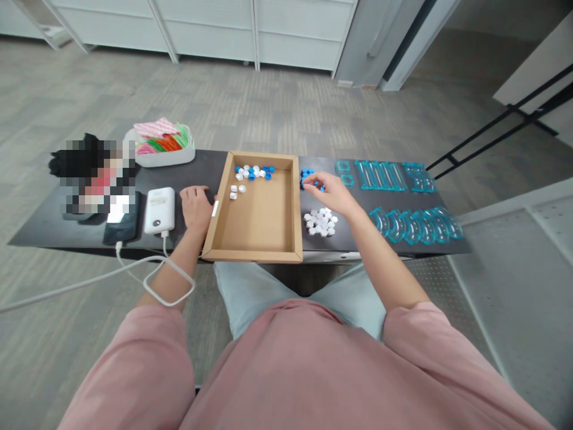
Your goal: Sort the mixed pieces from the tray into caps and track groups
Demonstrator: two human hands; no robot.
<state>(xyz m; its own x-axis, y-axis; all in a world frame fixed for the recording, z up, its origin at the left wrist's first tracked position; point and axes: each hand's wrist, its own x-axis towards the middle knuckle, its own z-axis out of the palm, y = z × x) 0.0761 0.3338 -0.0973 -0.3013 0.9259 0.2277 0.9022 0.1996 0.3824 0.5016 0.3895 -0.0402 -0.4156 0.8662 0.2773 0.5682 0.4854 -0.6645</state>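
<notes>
My left hand (197,207) lies with its fingers stretched out on the dark table, against the left side of a shallow cardboard tray (297,221). Inside the tray, toward its far left, sit a mixed cluster of blue and white hexagonal blocks (251,173) and three separate white blocks (233,192). To the right of the tray, my right hand (329,190) reaches over a small group of blue hexagonal blocks (307,172). Its thumb and fingertips come together at a blue block, partly covered by the fingers. Nearer me is a pile of white hexagonal blocks (321,222).
Clear teal-edged plastic pieces (380,175) lie in rows at the table's right. On the left are a white power bank (160,210), a phone (122,221) with cables, a white bin (165,157) of colourful strands and a black item (76,160).
</notes>
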